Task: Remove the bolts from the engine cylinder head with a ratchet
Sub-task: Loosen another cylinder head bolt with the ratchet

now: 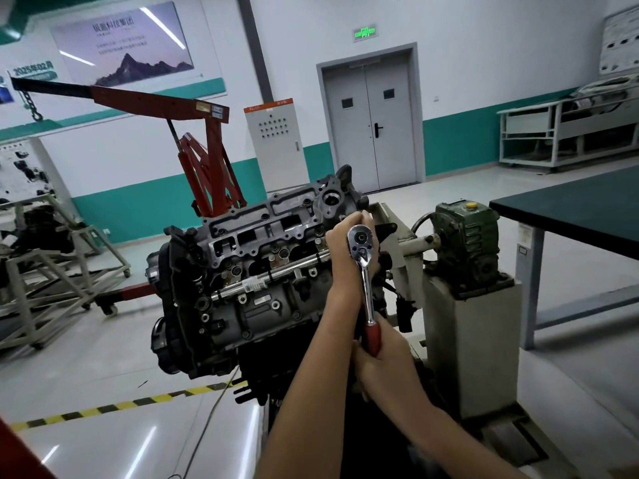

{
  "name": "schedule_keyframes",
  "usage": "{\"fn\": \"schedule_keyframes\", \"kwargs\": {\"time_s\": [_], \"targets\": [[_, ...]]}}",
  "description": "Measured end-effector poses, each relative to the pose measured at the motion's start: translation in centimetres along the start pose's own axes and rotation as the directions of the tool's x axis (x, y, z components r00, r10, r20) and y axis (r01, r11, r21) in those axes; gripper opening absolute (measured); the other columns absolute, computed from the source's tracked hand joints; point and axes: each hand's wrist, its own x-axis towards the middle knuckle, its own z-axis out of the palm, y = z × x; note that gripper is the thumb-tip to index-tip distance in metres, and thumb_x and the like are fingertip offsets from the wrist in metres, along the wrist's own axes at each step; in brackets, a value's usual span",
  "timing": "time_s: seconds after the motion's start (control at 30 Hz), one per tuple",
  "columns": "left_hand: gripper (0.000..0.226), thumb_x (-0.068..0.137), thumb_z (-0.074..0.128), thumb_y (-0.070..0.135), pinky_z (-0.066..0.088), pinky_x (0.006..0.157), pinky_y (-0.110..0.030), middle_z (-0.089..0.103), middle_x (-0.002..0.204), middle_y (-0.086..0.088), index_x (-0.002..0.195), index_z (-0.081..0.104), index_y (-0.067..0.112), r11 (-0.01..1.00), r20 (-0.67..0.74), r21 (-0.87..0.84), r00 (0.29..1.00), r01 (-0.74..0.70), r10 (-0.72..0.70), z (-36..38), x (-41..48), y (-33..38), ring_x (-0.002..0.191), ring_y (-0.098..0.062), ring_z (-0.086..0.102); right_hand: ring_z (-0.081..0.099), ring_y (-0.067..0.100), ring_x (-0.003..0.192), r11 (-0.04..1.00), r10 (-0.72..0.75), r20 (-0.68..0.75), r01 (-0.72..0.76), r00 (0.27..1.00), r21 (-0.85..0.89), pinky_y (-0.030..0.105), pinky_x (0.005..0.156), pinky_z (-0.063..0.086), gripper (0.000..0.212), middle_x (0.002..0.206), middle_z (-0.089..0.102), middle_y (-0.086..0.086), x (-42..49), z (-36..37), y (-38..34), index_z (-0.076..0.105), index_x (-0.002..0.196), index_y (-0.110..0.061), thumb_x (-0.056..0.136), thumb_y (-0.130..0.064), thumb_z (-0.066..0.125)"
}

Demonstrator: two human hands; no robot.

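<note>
At cylinder head point(262, 229) right end, ratchet point(367, 285) is clasped by left hand point(340, 257). Its red handle point(373, 335) is gripped by right hand point(385, 357).

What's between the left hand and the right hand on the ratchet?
In the head view, only the chrome shank spans from the left hand at the ratchet head to the right hand, which grips the red handle.

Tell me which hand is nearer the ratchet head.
Left. The left hand is right at the ratchet head, fingers curled over its top. The right hand holds the red handle at the opposite, lower end.
</note>
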Motion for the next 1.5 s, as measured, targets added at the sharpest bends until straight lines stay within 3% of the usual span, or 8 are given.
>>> {"fn": "schedule_keyframes", "kwargs": {"time_s": [0.17, 0.33, 0.63, 0.73, 0.83, 1.07, 1.33, 1.5], "targets": [[0.045, 0.095, 0.057, 0.01, 0.029, 0.049, -0.032, 0.04, 0.05, -0.002, 0.052, 0.043, 0.006, 0.992, 0.279, 0.049, 0.955, -0.119, 0.101, -2.2, 0.4, 0.5, 0.049, -0.012, 0.033, 0.048, 0.003, 0.044, 0.823, -0.147, 0.231, 0.249, 0.962, -0.51, 0.016, 0.046, 0.039, 0.041, 0.055, 0.049, -0.007, 3.3, -9.6, -2.4, 0.047, 0.069, -0.029, 0.074, 0.009, 0.06], [0.047, 0.097, 0.054, 0.012, 0.024, 0.046, -0.031, 0.037, 0.047, -0.008, 0.053, 0.042, 0.004, 0.994, 0.228, -0.042, 0.967, -0.105, 0.112, -1.8, 0.2, 0.7, 0.046, -0.013, 0.03, 0.056, 0.002, 0.052, 0.345, -0.176, 0.422, 0.457, 0.889, -0.819, 0.013, 0.053, 0.039, 0.02, 0.06, 0.057, -0.009, 8.6, -15.3, -6.8, 0.056, 0.093, -0.027, 0.08, -0.012, 0.062], [0.048, 0.099, 0.049, 0.011, 0.022, 0.045, -0.031, 0.03, 0.05, -0.018, 0.057, 0.033, -0.005, 0.981, -0.03, -0.191, 0.999, -0.033, 0.028, 0.3, -0.8, 0.8, 0.049, -0.016, 0.027, 0.038, 0.006, 0.037, 0.988, -0.058, 0.021, 0.061, 0.998, -0.145, 0.018, 0.04, 0.034, 0.027, 0.048, 0.043, -0.005, 0.1, -3.1, -0.2, 0.047, 0.067, -0.019, 0.077, 0.001, 0.061], [0.047, 0.098, 0.05, 0.008, 0.022, 0.045, -0.032, 0.029, 0.051, -0.009, 0.055, 0.032, 0.0, 0.99, -0.046, -0.135, 0.998, -0.049, 0.043, 0.5, -0.6, 0.6, 0.049, -0.014, 0.026, 0.039, 0.009, 0.034, 1.0, 0.014, 0.047, -0.014, 0.999, -0.001, 0.021, 0.038, 0.033, 0.024, 0.05, 0.046, 0.0, -0.4, -0.5, -0.3, 0.05, 0.072, -0.021, 0.08, 0.002, 0.056], [0.047, 0.098, 0.051, 0.011, 0.022, 0.045, -0.031, 0.033, 0.051, -0.009, 0.056, 0.035, -0.003, 0.991, 0.08, -0.124, 0.994, -0.059, 0.069, -0.4, -0.5, 0.3, 0.049, -0.014, 0.028, 0.039, 0.005, 0.037, 0.956, -0.046, 0.128, 0.081, 0.991, -0.284, 0.017, 0.039, 0.033, 0.027, 0.046, 0.044, -0.006, 1.0, -4.8, -1.1, 0.049, 0.069, -0.018, 0.076, 0.006, 0.057], [0.047, 0.095, 0.057, 0.012, 0.024, 0.047, -0.02, 0.034, 0.047, 0.011, 0.052, 0.039, 0.016, 0.99, 0.376, 0.008, 0.918, -0.142, 0.128, -2.6, 0.9, 0.5, 0.046, -0.007, 0.029, 0.057, 0.004, 0.053, 0.385, -0.131, 0.407, 0.425, 0.904, -0.819, 0.014, 0.054, 0.04, 0.028, 0.062, 0.058, -0.007, 8.3, -15.2, -6.8, 0.059, 0.099, -0.025, 0.078, -0.006, 0.062], [0.045, 0.098, 0.049, 0.004, 0.021, 0.045, -0.022, 0.031, 0.049, -0.017, 0.055, 0.036, -0.006, 0.977, 0.036, -0.207, 0.998, -0.05, 0.059, 0.0, -0.6, 1.0, 0.048, -0.014, 0.028, 0.047, 0.005, 0.042, 0.952, -0.099, 0.022, 0.101, 0.995, -0.288, 0.012, 0.042, 0.034, 0.017, 0.052, 0.053, -0.009, 0.8, -4.4, -0.1, 0.057, 0.084, -0.016, 0.079, -0.001, 0.064], [0.044, 0.097, 0.05, 0.005, 0.024, 0.046, -0.026, 0.037, 0.051, -0.022, 0.057, 0.038, -0.007, 0.986, 0.073, -0.163, 0.996, -0.045, 0.057, -0.6, -0.6, 0.8, 0.049, -0.014, 0.031, 0.043, 0.004, 0.033, 0.986, -0.03, 0.092, 0.045, 0.995, -0.162, 0.018, 0.038, 0.035, 0.029, 0.044, 0.048, -0.008, 0.6, -2.5, -0.3, 0.047, 0.069, -0.02, 0.078, 0.006, 0.056]]}}
